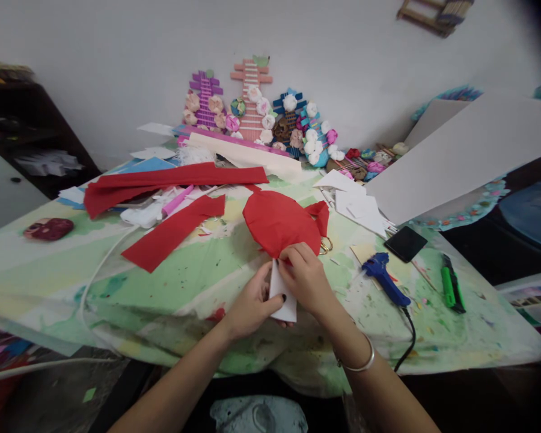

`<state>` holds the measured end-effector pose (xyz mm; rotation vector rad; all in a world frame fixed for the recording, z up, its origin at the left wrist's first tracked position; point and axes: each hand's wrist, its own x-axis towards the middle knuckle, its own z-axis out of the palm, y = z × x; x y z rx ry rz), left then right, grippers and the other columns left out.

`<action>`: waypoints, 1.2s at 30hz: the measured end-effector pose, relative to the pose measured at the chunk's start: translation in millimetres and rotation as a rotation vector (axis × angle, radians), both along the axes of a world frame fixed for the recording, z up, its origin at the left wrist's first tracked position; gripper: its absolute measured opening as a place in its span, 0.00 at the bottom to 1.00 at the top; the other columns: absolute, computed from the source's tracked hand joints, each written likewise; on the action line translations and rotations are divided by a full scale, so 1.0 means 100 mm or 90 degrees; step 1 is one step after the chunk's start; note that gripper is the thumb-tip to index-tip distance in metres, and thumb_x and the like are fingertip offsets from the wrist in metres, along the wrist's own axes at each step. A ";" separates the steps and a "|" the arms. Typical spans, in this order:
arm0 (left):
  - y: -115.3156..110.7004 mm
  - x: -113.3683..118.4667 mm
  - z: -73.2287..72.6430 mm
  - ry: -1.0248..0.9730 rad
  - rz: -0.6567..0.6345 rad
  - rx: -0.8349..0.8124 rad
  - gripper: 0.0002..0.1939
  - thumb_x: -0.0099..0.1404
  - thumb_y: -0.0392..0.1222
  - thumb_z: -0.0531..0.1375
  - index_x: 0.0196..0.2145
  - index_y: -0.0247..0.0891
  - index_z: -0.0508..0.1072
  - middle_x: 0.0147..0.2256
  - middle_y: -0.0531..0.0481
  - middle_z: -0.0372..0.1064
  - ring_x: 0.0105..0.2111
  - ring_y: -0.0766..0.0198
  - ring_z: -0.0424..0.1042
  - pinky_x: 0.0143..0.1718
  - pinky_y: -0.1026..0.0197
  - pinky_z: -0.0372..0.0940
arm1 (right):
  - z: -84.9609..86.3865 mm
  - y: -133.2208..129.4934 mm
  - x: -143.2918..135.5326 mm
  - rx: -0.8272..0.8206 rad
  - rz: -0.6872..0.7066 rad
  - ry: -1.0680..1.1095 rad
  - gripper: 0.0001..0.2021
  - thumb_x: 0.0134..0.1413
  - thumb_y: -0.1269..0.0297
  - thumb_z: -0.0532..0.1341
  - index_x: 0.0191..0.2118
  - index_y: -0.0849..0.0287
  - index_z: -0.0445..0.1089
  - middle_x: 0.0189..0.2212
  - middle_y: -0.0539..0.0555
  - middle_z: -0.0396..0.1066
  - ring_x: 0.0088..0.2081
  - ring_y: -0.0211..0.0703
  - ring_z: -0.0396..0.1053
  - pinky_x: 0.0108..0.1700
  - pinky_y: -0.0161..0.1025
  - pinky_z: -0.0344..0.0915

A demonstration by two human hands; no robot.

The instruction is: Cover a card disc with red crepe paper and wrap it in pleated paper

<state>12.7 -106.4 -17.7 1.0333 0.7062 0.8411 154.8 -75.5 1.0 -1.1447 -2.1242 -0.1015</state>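
A rounded shape covered in red paper (277, 219) lies in front of me, with a white folded strip (283, 297) jutting from its near edge. My left hand (255, 304) grips this white strip, thumb on top and fingers under it. Where the strip meets the red covering, my right hand (304, 273) pinches the red paper's edge, its fingertips pressed together. Part of the strip is hidden behind my right fingers. Gold-handled scissors (326, 245) peek out just right of the red shape.
Red paper strips (175, 234) lie to the left, by a white cable. On the right are a blue glue gun (385, 278), a black square (406, 243) and a green utility knife (452, 285). White card scraps (358, 204) and flower-decorated stick crafts (252, 108) stand farther back.
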 end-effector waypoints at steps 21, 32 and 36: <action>0.01 0.00 0.01 -0.034 -0.011 -0.013 0.40 0.54 0.43 0.65 0.59 0.34 0.49 0.24 0.53 0.70 0.20 0.60 0.73 0.22 0.61 0.69 | -0.05 -0.18 0.17 0.013 0.032 0.154 0.12 0.58 0.75 0.52 0.45 0.59 0.67 0.38 0.58 0.73 0.42 0.45 0.70 0.44 0.43 0.68; 0.02 0.02 0.00 -0.048 0.019 -0.015 0.37 0.53 0.41 0.65 0.58 0.37 0.55 0.31 0.48 0.73 0.21 0.60 0.72 0.21 0.59 0.69 | -0.11 -0.29 0.13 -0.044 0.077 0.131 0.14 0.57 0.74 0.53 0.48 0.60 0.67 0.45 0.61 0.71 0.49 0.48 0.66 0.52 0.50 0.63; 0.03 0.01 -0.03 -0.041 0.069 -0.032 0.43 0.51 0.41 0.66 0.61 0.37 0.53 0.35 0.46 0.73 0.24 0.59 0.72 0.23 0.57 0.70 | -0.15 -0.35 0.13 -0.041 -0.092 0.378 0.08 0.56 0.69 0.56 0.42 0.58 0.69 0.40 0.57 0.70 0.45 0.46 0.66 0.48 0.46 0.63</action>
